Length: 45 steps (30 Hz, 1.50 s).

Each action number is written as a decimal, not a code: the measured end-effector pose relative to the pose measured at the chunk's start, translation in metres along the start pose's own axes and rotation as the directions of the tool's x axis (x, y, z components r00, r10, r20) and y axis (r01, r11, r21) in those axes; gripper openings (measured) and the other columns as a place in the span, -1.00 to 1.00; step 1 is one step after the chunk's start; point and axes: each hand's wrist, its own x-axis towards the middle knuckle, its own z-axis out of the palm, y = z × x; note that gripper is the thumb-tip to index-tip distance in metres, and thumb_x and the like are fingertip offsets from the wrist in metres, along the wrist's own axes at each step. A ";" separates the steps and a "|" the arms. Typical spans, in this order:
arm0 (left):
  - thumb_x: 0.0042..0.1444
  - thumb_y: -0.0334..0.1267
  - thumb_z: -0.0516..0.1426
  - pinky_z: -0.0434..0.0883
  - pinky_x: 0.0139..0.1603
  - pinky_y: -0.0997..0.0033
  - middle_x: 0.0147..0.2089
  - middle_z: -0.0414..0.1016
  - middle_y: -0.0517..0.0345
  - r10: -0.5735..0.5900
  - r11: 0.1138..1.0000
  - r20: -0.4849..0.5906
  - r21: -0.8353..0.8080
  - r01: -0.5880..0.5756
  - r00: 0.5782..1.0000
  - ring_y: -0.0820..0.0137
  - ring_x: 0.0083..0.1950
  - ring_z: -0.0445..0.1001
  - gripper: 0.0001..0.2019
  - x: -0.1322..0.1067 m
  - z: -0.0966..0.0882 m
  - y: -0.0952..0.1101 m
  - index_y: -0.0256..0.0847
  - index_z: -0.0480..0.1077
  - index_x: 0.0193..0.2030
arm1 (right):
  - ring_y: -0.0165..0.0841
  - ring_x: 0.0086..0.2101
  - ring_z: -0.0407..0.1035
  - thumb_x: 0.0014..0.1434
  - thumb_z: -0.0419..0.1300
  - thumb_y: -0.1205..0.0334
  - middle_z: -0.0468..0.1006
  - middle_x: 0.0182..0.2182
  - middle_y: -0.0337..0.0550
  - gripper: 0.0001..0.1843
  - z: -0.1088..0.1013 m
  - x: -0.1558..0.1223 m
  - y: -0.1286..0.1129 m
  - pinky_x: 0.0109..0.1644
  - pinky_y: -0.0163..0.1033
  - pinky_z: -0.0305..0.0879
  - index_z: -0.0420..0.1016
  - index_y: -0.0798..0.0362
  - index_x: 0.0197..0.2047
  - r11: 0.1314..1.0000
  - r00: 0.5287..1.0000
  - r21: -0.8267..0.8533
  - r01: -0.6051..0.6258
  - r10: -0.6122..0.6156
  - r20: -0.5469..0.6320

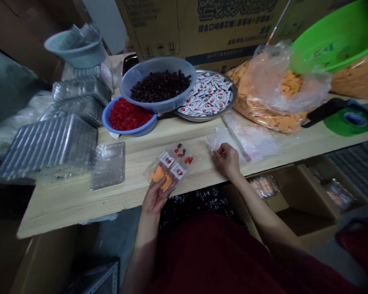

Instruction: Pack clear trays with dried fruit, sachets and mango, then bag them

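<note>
The left hand (155, 197) clasps the filled tray (172, 167) by the counter's (70, 208) front edge, long axis slanting back rightward; right of it, the right hand's (229, 162) grip pinches clear bags (226, 137).

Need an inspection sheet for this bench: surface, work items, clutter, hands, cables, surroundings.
Surface: pale wooden bench, crowded toward the back.
Work items: clear compartment tray with two orange pieces, two printed sachets, red pieces and dark pieces; clear plastic wrappers.
Clutter: pale blue bowl of dark pieces; blue bowl of red pieces; metal bowl of sachets; bag of orange pieces; stacked clear trays; tape dispenser.
Hands: left hand holds the tray; right hand at the wrappers, fingers bunched, grip unclear.
Cables: nothing seen.
Surroundings: printed carton behind; open carton below, packs inside.
</note>
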 end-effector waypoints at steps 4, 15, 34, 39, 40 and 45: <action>0.13 -0.50 0.25 0.39 0.33 -0.05 0.35 0.39 0.12 0.009 1.000 0.004 -0.025 -0.009 1.000 0.14 0.36 0.37 -0.37 0.001 0.013 -0.004 0.01 0.33 0.32 | -0.40 -0.49 0.22 0.15 0.23 0.06 0.42 -0.55 -0.19 -0.69 0.010 -0.009 0.001 -0.34 -0.28 0.08 0.33 0.06 -0.50 0.991 0.996 0.124 -0.054 0.045 0.077; 0.12 -0.54 0.25 0.35 0.35 -0.10 0.39 0.35 0.08 0.014 0.998 0.030 -0.058 -0.013 0.999 0.09 0.42 0.28 -0.36 0.007 0.028 -0.010 -0.02 0.34 0.33 | -0.37 -0.46 0.35 0.14 0.16 0.24 0.50 -0.55 -0.17 -0.78 -0.020 -0.001 -0.006 -0.31 -0.28 0.12 0.55 0.10 -0.47 0.997 0.922 0.052 -0.051 0.027 0.386; 0.08 -0.49 0.30 0.42 0.32 -0.06 0.35 0.40 0.09 0.003 0.998 0.040 -0.070 0.000 0.999 0.12 0.37 0.37 -0.35 0.003 0.030 -0.019 -0.01 0.36 0.30 | -0.51 -0.56 0.15 -0.05 0.37 -0.22 0.36 -0.62 -0.26 -0.47 -0.007 0.009 0.010 -0.46 -0.34 0.04 0.37 0.09 -0.60 0.818 0.785 0.462 -0.342 -0.021 0.620; -0.04 -0.46 0.38 0.46 0.26 -0.07 0.22 0.51 0.10 0.031 0.999 -0.037 -0.032 -0.032 0.999 0.18 0.21 0.51 -0.36 -0.004 0.030 -0.027 -0.05 0.41 0.21 | -0.49 -0.55 0.12 0.03 0.28 -0.08 0.32 -0.62 -0.28 -0.59 -0.012 0.006 0.007 -0.45 -0.32 0.01 0.36 0.08 -0.56 0.858 0.897 0.453 -0.244 0.022 0.442; -0.06 -0.46 0.39 0.47 0.25 -0.06 0.20 0.52 0.11 0.040 0.999 -0.051 -0.026 -0.041 0.998 0.21 0.16 0.54 -0.36 -0.006 0.029 -0.028 -0.05 0.42 0.20 | -0.49 -0.55 0.12 0.05 0.27 -0.05 0.33 -0.61 -0.27 -0.62 -0.013 0.004 0.006 -0.45 -0.32 0.01 0.36 0.08 -0.54 0.861 0.914 0.450 -0.235 0.039 0.403; -0.09 -0.39 0.43 0.54 0.17 0.10 0.10 0.56 0.08 0.060 0.998 -0.049 0.035 -0.059 0.997 0.26 0.03 0.58 -0.36 -0.018 0.029 -0.037 -0.10 0.42 0.18 | -0.45 -0.51 0.17 0.11 0.19 0.09 0.35 -0.58 -0.26 -0.73 -0.011 -0.006 -0.006 -0.40 -0.30 0.09 0.35 0.07 -0.51 0.906 0.988 0.411 -0.098 0.038 0.153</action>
